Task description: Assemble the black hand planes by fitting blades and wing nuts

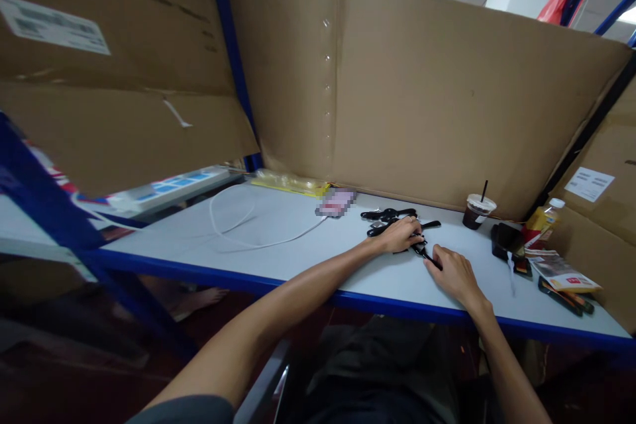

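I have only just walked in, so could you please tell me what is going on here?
At the table, a person's right hand grips one end of a black strap-like piece, while the left hand is at its far end, partly hiding it. Other black strap-like items lie just beyond the left hand. A lidded cup stands to the right.

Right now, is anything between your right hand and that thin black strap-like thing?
Nothing visible: the right hand holds the near end of the thin black strap-like piece. The left hand is just beyond, not between them.
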Demonstrator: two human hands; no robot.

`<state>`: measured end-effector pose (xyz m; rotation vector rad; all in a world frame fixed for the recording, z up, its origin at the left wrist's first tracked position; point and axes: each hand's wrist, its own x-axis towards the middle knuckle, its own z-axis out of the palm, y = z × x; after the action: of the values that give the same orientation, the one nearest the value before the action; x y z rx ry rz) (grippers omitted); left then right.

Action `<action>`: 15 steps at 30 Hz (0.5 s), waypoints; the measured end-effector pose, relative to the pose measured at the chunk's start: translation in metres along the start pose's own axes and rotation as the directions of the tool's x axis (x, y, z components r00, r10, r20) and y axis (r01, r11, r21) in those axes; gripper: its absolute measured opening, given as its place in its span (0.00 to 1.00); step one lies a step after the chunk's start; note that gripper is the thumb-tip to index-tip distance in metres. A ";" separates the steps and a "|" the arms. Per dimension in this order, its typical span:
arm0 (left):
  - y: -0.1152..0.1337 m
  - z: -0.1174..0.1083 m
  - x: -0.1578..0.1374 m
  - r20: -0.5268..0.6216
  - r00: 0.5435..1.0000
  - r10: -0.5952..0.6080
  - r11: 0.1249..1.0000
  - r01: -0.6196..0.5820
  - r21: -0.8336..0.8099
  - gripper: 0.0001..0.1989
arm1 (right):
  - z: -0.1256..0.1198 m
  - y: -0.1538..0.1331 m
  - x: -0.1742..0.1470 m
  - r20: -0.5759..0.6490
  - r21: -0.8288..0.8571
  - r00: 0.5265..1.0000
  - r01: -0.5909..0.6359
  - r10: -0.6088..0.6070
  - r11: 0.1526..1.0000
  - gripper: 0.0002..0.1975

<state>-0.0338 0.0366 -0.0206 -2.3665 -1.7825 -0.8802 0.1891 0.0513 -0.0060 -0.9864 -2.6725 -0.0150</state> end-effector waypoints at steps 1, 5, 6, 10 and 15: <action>0.000 0.001 0.000 -0.004 1.000 0.008 1.000 -0.008 -0.016 0.08 | 0.000 0.000 0.000 0.002 0.000 1.000 0.002 -0.002 1.000 0.08; 0.000 0.002 0.002 -0.052 0.997 -0.053 0.993 0.047 -0.110 0.07 | -0.001 0.000 -0.001 0.002 -0.001 1.000 0.002 -0.002 1.000 0.08; 0.000 0.001 0.003 -0.074 0.994 -0.086 0.989 0.076 -0.130 0.07 | -0.001 -0.001 -0.001 0.001 -0.001 1.000 0.003 -0.003 1.000 0.08; -0.003 -0.008 0.006 -0.155 0.966 -0.208 0.969 0.181 -0.170 0.10 | -0.001 -0.001 -0.001 0.002 0.001 1.000 0.001 -0.001 1.000 0.08; -0.024 -0.028 0.007 -0.248 0.895 -0.370 0.928 0.343 -0.147 0.13 | -0.001 0.000 -0.001 0.006 -0.003 1.000 -0.008 0.008 1.000 0.08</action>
<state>-0.0651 0.0404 -0.0007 -1.8712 -2.1282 -1.2930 0.1895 0.0505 -0.0056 -0.9993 -2.6748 -0.0150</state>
